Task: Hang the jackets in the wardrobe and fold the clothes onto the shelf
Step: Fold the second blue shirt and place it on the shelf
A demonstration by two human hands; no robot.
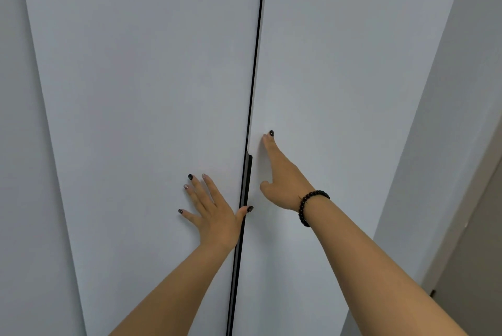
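Pale grey-blue panels are filling the view: the two wardrobe doors (152, 77) are standing shut, meeting at a dark seam (255, 64) that is running top to bottom. A slim black handle (246, 181) is lying along that seam, its long axis upright. The left hand (214, 216) is resting flat on the door just left of the handle, fingers spread, its thumb touching the handle's lower end. The right hand (282, 181) is lying just right of the handle, one finger stretched up along the door; its other fingers are hidden, so I cannot tell how that grip is set. A dark bead bracelet (309, 206) is circling the right wrist. No jackets or clothes are showing; they may be behind the doors or elsewhere. Judging by this, the left thumb is nearer the handle, and any pull would run sideways, away from the seam.
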